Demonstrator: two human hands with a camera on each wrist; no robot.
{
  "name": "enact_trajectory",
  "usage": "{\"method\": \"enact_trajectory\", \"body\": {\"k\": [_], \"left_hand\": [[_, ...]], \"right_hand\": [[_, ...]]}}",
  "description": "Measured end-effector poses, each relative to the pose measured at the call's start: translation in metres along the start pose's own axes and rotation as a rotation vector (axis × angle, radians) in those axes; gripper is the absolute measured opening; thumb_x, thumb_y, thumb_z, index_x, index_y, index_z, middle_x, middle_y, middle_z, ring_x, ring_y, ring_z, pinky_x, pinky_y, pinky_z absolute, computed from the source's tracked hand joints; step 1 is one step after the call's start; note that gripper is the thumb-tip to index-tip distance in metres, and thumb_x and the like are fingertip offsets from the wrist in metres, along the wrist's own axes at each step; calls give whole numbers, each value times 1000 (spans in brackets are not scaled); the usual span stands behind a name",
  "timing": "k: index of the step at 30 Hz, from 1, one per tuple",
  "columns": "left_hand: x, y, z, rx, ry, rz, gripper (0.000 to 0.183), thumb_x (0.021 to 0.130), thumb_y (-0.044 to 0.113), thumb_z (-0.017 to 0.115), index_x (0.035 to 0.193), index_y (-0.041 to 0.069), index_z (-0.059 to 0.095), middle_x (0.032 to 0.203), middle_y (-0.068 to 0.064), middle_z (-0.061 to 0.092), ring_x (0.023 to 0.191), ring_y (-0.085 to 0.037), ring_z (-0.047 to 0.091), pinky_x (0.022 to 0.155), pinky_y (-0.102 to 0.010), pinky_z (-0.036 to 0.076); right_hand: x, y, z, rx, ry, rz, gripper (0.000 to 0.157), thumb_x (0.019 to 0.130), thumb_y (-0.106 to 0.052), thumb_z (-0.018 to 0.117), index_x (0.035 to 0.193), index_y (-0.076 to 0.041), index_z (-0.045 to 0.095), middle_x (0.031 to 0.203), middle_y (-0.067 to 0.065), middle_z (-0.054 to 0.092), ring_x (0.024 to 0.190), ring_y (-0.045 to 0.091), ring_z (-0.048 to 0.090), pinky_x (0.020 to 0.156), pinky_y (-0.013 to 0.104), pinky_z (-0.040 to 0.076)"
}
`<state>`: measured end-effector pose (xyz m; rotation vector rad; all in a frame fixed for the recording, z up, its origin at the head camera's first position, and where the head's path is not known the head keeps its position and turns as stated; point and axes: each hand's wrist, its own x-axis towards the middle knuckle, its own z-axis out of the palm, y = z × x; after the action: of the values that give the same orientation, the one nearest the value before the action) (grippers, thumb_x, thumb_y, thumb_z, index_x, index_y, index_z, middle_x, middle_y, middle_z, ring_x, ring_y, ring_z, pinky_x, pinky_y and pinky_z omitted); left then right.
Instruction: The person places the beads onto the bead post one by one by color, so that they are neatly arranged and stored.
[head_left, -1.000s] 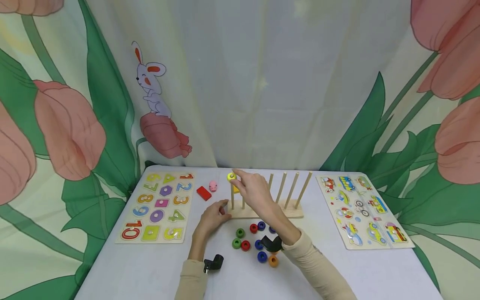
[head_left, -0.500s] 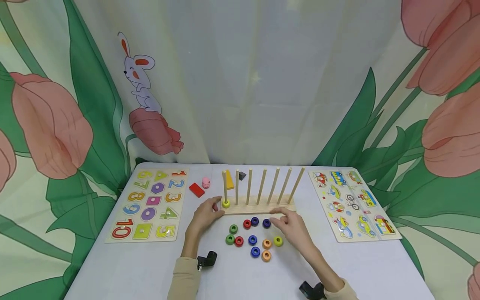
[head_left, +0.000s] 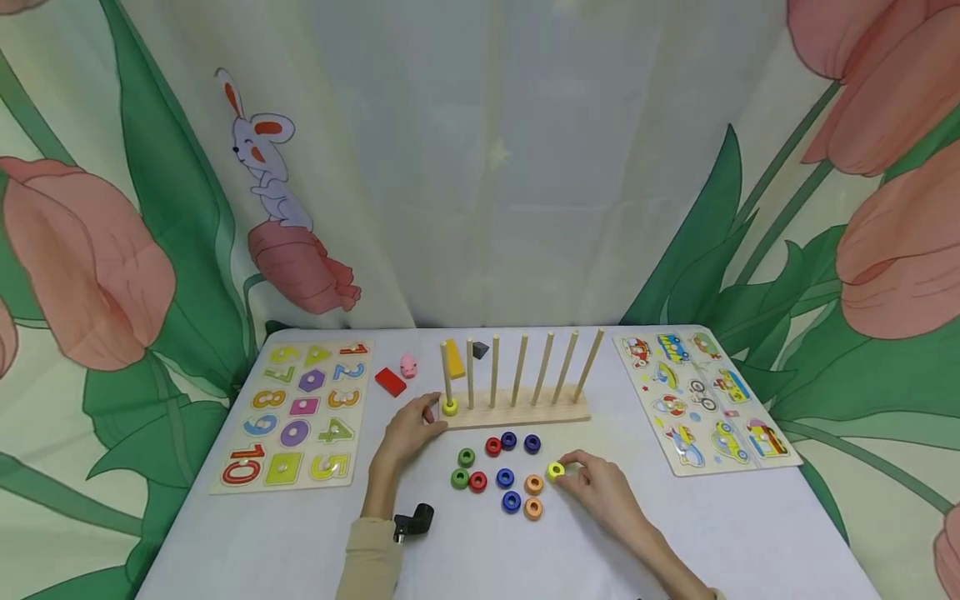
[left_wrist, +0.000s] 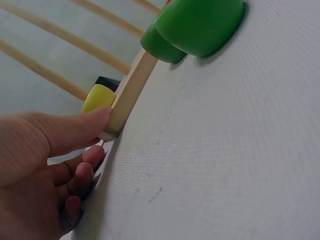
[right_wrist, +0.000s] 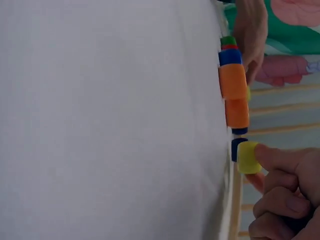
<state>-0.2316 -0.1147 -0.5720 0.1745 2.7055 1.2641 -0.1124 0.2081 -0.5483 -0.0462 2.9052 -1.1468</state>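
A wooden peg stand (head_left: pixel 517 414) with a row of upright pegs stands mid-table. One yellow ring (head_left: pixel 449 407) sits at the foot of its leftmost peg. My left hand (head_left: pixel 406 431) holds the stand's left end, the thumb against its corner in the left wrist view. To the right, my right hand (head_left: pixel 606 495) pinches another yellow ring (right_wrist: pixel 248 157) between thumb and index finger, in front of the stand. Loose rings lie between the hands: green rings (head_left: pixel 460 478), red rings (head_left: pixel 477 482), blue rings (head_left: pixel 512 502) and orange rings (head_left: pixel 533 509).
A number puzzle board (head_left: pixel 292 417) lies on the left, a vehicle puzzle board (head_left: pixel 705 404) on the right. Behind the stand are a red block (head_left: pixel 391 382), a pink pig figure (head_left: pixel 408 366), a yellow block (head_left: pixel 455 360) and a dark block (head_left: pixel 480 349). A printed curtain (head_left: pixel 555 167) hangs behind.
My right hand has left the leftmost peg, where a yellow ring now sits low, and come down to the right to pinch another yellow ring. The left hand stays at the stand's end.
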Motion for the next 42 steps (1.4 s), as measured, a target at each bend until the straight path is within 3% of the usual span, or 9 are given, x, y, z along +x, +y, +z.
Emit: {"method": "enact_trajectory", "body": {"k": [5, 11, 17, 23, 28, 35, 39, 42], "left_hand": [[-1, 1, -1, 16, 3, -23, 60, 82, 28, 74, 137, 15, 52, 79, -2, 51, 65, -17, 44, 57, -30, 34], [-2, 2, -1, 2, 11, -7, 60, 82, 27, 74, 136, 13, 53, 79, -2, 51, 66, -17, 44, 57, -31, 33], [0, 1, -1, 3, 15, -1, 60, 82, 28, 74, 136, 13, 52, 79, -1, 51, 66, -17, 44, 58, -30, 34], [-1, 1, -1, 11, 11, 20, 59, 83, 27, 74, 136, 12, 53, 79, -1, 51, 66, -17, 44, 58, -31, 35], [0, 2, -2, 6, -1, 17, 60, 83, 29, 73, 137, 13, 52, 81, -1, 52, 67, -17, 46, 59, -31, 36], [0, 3, -2, 15, 13, 24, 60, 82, 29, 74, 136, 13, 53, 80, -1, 52, 67, -17, 45, 58, -32, 35], [0, 4, -2, 25, 14, 19, 60, 82, 29, 74, 136, 13, 53, 79, -1, 51, 67, -17, 45, 58, -31, 34], [0, 3, -2, 24, 12, 2, 60, 83, 29, 74, 137, 14, 52, 79, -1, 51, 68, -17, 45, 58, -31, 34]], "right_hand": [[10, -39, -11, 65, 110, -104, 24, 85, -25, 73, 105, -14, 69, 49, -9, 39, 43, 4, 31, 42, 22, 26], [31, -102, -17, 165, 152, -287, 27, 88, -29, 68, 109, -12, 68, 51, -10, 37, 42, 3, 31, 39, 22, 24], [63, -160, -20, 193, 212, -450, 27, 91, -28, 64, 111, -10, 66, 51, -9, 38, 40, 6, 31, 39, 24, 26], [94, -193, -15, 163, 252, -516, 28, 93, -28, 62, 113, -8, 65, 51, -7, 39, 39, 7, 32, 39, 24, 27], [106, -204, -8, 123, 238, -515, 27, 93, -24, 63, 112, -5, 65, 51, -6, 39, 40, 6, 32, 39, 24, 27], [105, -202, -4, 74, 249, -551, 32, 92, -24, 63, 116, -3, 65, 49, -8, 38, 38, 3, 28, 39, 22, 25], [92, -184, -8, 137, 275, -536, 28, 92, -25, 64, 114, -9, 68, 50, -9, 38, 39, 5, 29, 39, 24, 26], [80, -158, -6, 152, 266, -468, 21, 91, -24, 66, 107, -13, 71, 49, -9, 35, 39, 5, 28, 40, 24, 26]]}}
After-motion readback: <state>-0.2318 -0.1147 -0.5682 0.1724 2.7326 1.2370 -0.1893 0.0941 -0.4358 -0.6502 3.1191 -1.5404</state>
